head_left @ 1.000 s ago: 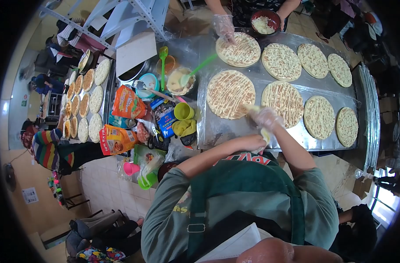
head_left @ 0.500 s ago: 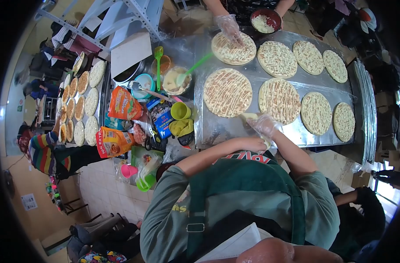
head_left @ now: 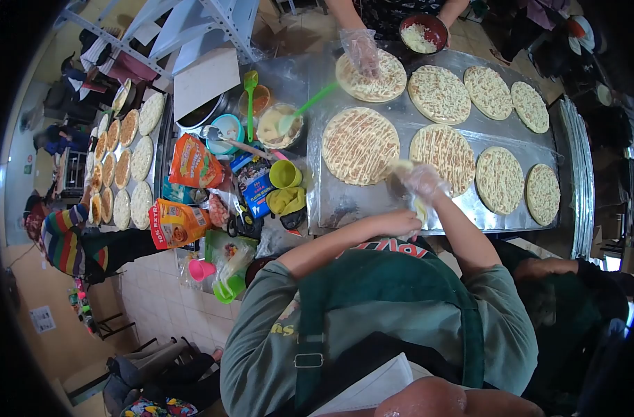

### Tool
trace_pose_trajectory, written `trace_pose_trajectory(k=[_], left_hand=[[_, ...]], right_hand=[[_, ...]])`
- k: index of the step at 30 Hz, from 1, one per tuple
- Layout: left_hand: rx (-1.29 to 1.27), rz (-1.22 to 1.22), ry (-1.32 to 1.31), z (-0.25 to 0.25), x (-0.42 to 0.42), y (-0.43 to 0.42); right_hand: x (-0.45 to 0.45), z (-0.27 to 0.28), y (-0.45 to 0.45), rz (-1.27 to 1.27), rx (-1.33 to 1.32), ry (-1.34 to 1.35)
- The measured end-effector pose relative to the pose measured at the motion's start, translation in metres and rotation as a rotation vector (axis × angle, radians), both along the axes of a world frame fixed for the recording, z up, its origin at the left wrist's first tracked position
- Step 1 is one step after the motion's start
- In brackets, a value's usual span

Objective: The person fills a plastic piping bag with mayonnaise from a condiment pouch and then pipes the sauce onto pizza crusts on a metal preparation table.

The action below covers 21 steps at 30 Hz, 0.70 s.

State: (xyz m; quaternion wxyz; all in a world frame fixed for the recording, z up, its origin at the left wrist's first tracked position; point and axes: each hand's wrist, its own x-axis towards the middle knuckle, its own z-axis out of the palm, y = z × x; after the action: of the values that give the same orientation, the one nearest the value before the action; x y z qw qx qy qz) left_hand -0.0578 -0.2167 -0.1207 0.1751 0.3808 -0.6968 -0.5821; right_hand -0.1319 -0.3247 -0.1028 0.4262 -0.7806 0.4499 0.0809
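My right hand (head_left: 428, 184), in a clear plastic glove, is closed round a clear piping bag (head_left: 420, 207) with pale cream inside. The bag's front end points at the gap between two round pizzas, the left one (head_left: 360, 146) and the middle one (head_left: 442, 160), both striped with pale cream over red sauce. Low at the table edge, my left hand (head_left: 399, 223) is closed at the bag's lower part; its fingertips are partly hidden. Pizzas farther right, such as this one (head_left: 499, 181), carry a pale grated topping.
Across the metal table (head_left: 351, 205), a co-worker's gloved hand (head_left: 362, 54) is over another pizza (head_left: 390, 78); their other hand holds a bowl (head_left: 423, 35) of grated cheese. To the left stand sauce bowls, a green spatula (head_left: 251, 90), pouches (head_left: 179, 224) and cups. Stacked trays (head_left: 579, 174) stand right.
My right hand has risen slightly with the piping bag, while my left hand has barely shifted. The co-worker's gloved hand has moved a little over the pizza. Someone at the lower right has moved closer.
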Motion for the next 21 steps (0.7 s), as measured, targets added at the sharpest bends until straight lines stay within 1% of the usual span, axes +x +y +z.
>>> trace_pose_trajectory(k=[1, 2, 3, 4, 5, 6, 7, 8, 9, 11, 12, 13, 14, 15, 16, 17, 18, 19, 20, 21], left_hand=[[0.167, 0.162, -0.006, 0.005, 0.002, -0.002], [0.334, 0.324, -0.012, 0.009, 0.003, -0.003], [0.334, 0.327, -0.009, 0.012, 0.004, -0.003], [0.323, 0.271, 0.014, 0.015, 0.007, -0.003], [0.313, 0.216, 0.036, 0.017, 0.009, -0.003], [0.314, 0.221, 0.038, 0.021, 0.010, -0.002], [0.284, 0.139, 0.041, 0.024, 0.010, -0.001], [0.252, 0.056, 0.043, 0.025, 0.011, -0.001], [0.251, 0.061, 0.045, 0.022, 0.012, -0.002], [0.307, 0.296, 0.066, 0.007, 0.013, -0.002], [0.307, 0.300, 0.067, 0.002, 0.013, -0.003], [0.300, 0.440, 0.043, -0.001, 0.014, -0.004], [0.289, 0.580, 0.018, -0.004, 0.015, -0.006], [0.287, 0.585, 0.020, 0.003, 0.019, -0.006], [0.243, 0.441, 0.032, 0.009, 0.024, -0.004], [0.197, 0.297, 0.045, 0.017, 0.028, -0.002], [0.196, 0.300, 0.047, 0.020, 0.030, -0.002], [0.231, 0.236, 0.048, 0.023, 0.030, 0.000], [0.265, 0.171, 0.048, 0.025, 0.031, 0.000], [0.264, 0.174, 0.049, 0.026, 0.033, -0.001]], right_hand=[[0.003, 0.002, -0.006, 0.002, 0.000, 0.001], [0.006, 0.002, -0.011, -0.001, -0.071, -0.044], [0.007, 0.002, -0.013, -0.003, -0.142, -0.088], [0.009, -0.005, -0.013, 0.235, -0.263, -0.058], [0.010, -0.009, -0.006, 0.241, -0.262, -0.058], [0.015, 0.001, 0.013, 0.192, -0.217, -0.032], [0.017, 0.007, 0.026, 0.143, -0.172, -0.006], [0.016, -0.006, 0.029, 0.212, -0.268, -0.018], [0.018, 0.000, 0.022, 0.217, -0.268, -0.018], [0.029, 0.016, -0.004, 0.294, -0.227, -0.004], [0.033, 0.009, -0.021, 0.114, -0.137, 0.048], [0.032, -0.002, -0.025, 0.118, -0.137, 0.047], [0.032, -0.016, -0.028, -0.004, -0.067, -0.080], [0.035, -0.020, -0.028, -0.125, 0.004, -0.205], [0.036, -0.024, -0.026, 0.519, -0.569, 0.028], [0.036, -0.031, -0.014, 0.523, -0.570, 0.028], [0.040, -0.029, 0.009, 0.429, -0.411, -0.084], [0.043, -0.029, 0.021, 0.331, -0.252, -0.193], [0.044, -0.038, 0.015, 0.333, -0.253, -0.193], [0.046, -0.052, 0.004, 0.337, -0.288, -0.182]])
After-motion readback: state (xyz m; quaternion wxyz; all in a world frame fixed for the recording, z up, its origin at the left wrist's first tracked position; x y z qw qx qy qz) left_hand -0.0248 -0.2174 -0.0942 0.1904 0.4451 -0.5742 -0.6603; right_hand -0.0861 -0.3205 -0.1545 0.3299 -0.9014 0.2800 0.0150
